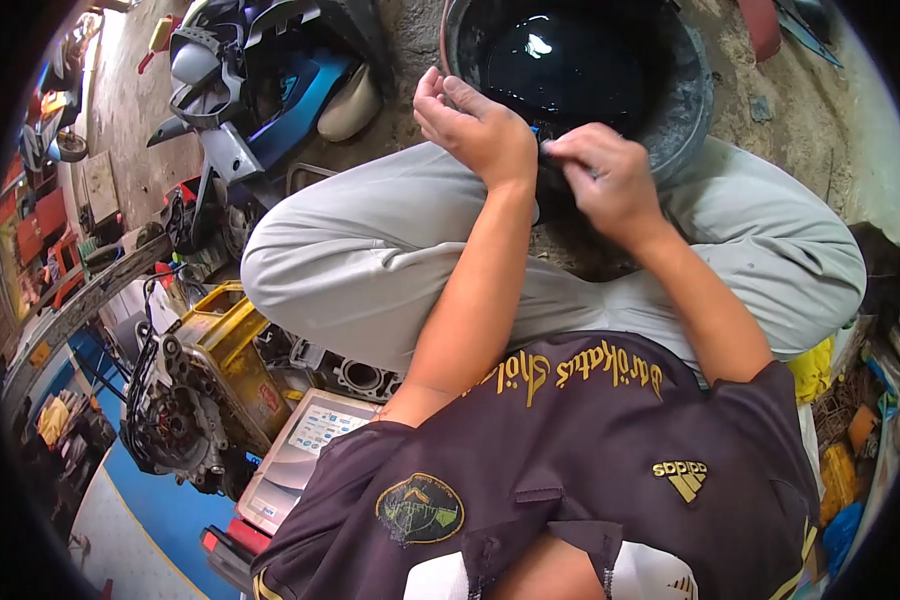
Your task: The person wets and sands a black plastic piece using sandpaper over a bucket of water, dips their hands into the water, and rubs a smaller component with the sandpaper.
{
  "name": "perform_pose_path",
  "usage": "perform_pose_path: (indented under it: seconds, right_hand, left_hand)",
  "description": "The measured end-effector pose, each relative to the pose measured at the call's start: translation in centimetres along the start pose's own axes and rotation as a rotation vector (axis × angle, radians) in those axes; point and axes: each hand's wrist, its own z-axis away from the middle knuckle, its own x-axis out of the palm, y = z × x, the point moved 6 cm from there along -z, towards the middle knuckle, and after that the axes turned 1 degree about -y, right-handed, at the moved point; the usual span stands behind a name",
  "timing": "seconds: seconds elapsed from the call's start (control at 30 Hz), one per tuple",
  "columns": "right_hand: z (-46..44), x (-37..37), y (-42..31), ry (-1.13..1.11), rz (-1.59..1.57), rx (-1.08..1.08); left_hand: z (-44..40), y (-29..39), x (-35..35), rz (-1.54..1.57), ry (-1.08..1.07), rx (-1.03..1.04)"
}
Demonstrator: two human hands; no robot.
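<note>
In the head view, my left hand (482, 135) is raised at the near left rim of a black tub (692, 110) of dark liquid. Its fingers are curled in with the thumb over them, and whatever they hold is hidden. My right hand (610, 180) is beside it, just above my lap, thumb and forefinger pinched together. A tiny pale and blue bit shows by the right fingertips, too small to name. The two hands are close together but apart.
Blue and black motorcycle body panels (295, 110) lie on the floor at the upper left. On the left stand a yellow container (232, 365), a greasy engine part (185, 420) and a box with a printed label (305, 440). Mixed clutter lines the right edge.
</note>
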Motion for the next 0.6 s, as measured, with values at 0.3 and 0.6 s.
perform_pose_path:
  seconds: [0.3, 0.6]
  right_hand:
    - [0.1, -0.1, 0.4, -0.005, -0.096, 0.171]
    - [-0.2, -0.6, 1.6, 0.025, -0.031, 0.152]
  left_hand:
    - [0.3, -0.3, -0.2, 0.001, -0.006, -0.019]
    - [0.2, -0.5, -0.3, 0.003, -0.016, -0.024]
